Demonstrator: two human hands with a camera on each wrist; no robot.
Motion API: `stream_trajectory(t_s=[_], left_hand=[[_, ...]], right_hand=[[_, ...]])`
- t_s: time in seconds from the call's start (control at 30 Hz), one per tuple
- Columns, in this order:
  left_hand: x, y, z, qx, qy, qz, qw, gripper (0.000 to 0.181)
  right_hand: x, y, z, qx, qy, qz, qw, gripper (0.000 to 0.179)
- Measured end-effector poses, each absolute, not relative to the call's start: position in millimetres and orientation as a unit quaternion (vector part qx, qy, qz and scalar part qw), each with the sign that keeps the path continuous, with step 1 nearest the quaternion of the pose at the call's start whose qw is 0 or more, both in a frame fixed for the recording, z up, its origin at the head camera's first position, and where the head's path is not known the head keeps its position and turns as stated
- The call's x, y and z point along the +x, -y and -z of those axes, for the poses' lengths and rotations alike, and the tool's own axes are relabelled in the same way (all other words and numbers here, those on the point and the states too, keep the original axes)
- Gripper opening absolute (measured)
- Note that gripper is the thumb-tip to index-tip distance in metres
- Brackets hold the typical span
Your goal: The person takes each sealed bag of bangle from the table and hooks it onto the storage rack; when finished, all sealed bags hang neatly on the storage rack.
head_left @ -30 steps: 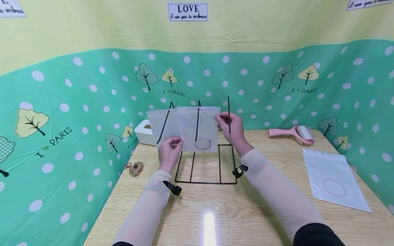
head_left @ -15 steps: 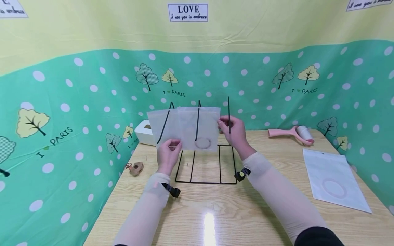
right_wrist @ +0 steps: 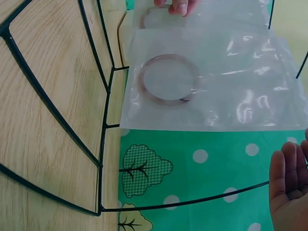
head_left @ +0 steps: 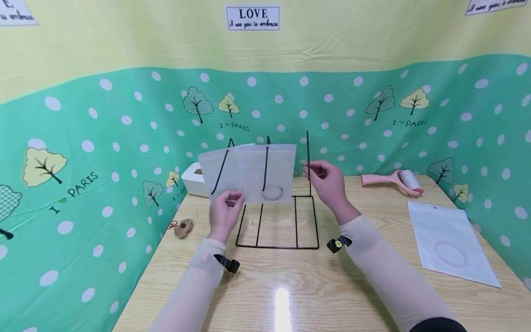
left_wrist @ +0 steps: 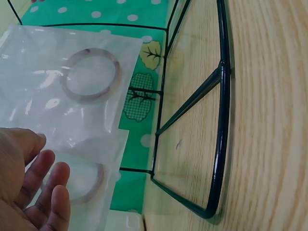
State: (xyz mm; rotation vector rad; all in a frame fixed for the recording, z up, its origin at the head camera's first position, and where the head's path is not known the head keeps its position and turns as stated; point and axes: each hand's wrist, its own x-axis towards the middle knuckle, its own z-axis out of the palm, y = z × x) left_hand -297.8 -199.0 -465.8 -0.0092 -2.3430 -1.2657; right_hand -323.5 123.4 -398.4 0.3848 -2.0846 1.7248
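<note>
Two translucent plastic bags hang side by side on the hooks of a black wire display rack [head_left: 278, 247]. Inside the middle bag [head_left: 279, 166] lies a pale ring like a bangle [right_wrist: 143, 82]. A similar ring [left_wrist: 100, 180] shows in the left bag [head_left: 215, 163], partly behind fingers. My left hand [head_left: 224, 216] is at the left bag's lower part, fingers loosely bent, thumb and index tips apart in the left wrist view. My right hand [head_left: 329, 184] is beside the right-hand hook [head_left: 308, 152], off the middle bag, with bent fingers and nothing held.
On the table's right lies another bag [head_left: 439, 226] with a ring inside. Behind it is a pink lint roller [head_left: 390, 179]. A white tissue box [head_left: 194, 182] stands at the back left, and a small brown object with a red cord [head_left: 184, 228] lies before it.
My right hand has let go of the middle bag's right edge and moved right and down. The left hand has drawn slightly left and down. Both bags stay on their hooks.
</note>
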Motion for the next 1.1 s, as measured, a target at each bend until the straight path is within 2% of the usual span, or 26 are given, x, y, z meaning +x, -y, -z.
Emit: stream_trajectory(t_s=[0.17,0.37,0.6,0.77,1.1], left_hand=[[-289.8,201.7,464.7,-0.019,0.858,0.454,0.24,0.01],[-277.6,207.2,466.3,-0.028,0.87,0.441,0.219,0.014],[-262.1,217.0,475.5,-0.048,0.876,0.426,0.221,0.015],[-253.4,220.9,479.8,-0.057,0.872,0.44,0.207,0.016],[-245.7,226.6,494.3,-0.078,0.884,0.446,0.116,0.032]], right_hand=[[-305.7,-136.1,392.6,0.152,0.751,-0.603,0.221,0.023],[-289.8,-152.4,388.3,0.164,0.747,-0.59,0.259,0.021],[-251.3,-159.5,361.3,0.167,0.753,-0.567,0.29,0.016],[-257.3,-183.2,369.9,0.164,0.744,-0.557,0.331,0.014],[-261.1,-223.2,364.7,0.145,0.722,-0.566,0.371,0.02]])
